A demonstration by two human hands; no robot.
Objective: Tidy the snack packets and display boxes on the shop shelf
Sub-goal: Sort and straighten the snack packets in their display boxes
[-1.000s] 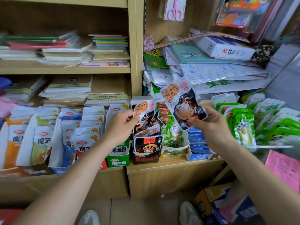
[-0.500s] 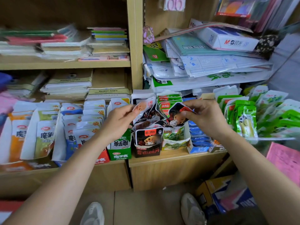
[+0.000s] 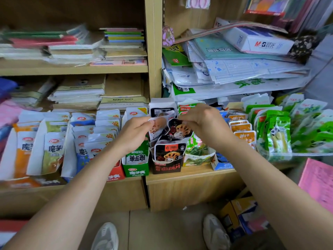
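Left hand (image 3: 137,134), above and just left of the black display box (image 3: 168,166): fingers curled, thumb and forefinger pinching the top edge of a pale-topped snack packet (image 3: 157,123) that rises out of the box. Right hand (image 3: 203,121), above and just right of the box: fingers curled, pinching the upper edge of a black lotus-root packet (image 3: 180,131), which is tilted directly over the box with its lower end among the packets there. Green display box (image 3: 137,169) touches the black box's left side; both stand on the wooden shelf (image 3: 191,175).

Blk display box (image 3: 167,168), red lettering; green/white box (image 3: 137,171); blk packets (image 3: 180,131), lotus-slice print.
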